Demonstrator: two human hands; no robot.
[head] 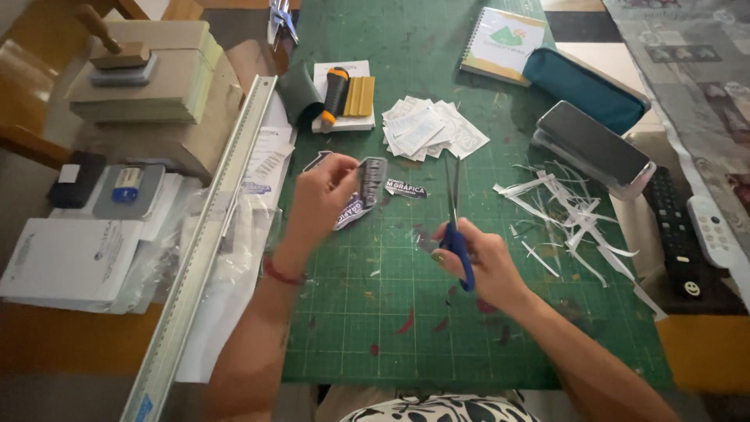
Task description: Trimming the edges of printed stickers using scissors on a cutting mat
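Over green gridded cutting mat point(437, 312): left hand point(320, 199) pinching dark printed sticker strip point(361, 195), right hand point(480, 262) gripping blue-handled scissors point(455, 215), blades upright. Stacking up already: pile of trimmed white stickers point(430, 129), white offcut slivers point(566, 211). Waiting uncut: strip in hand, black label point(406, 188) beside.

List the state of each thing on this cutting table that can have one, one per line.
Left hand: raised, gripping the dark printed sticker strip.
Right hand: fingers through the blue-handled scissors.
Scissors: blades closed, pointing away.
Cut stickers: piled loosely.
Paper trimmings: scattered on the green cutting mat.
Spiral notebook: closed.
Teal pencil case: closed.
Metal ruler: flat along the mat's left edge.
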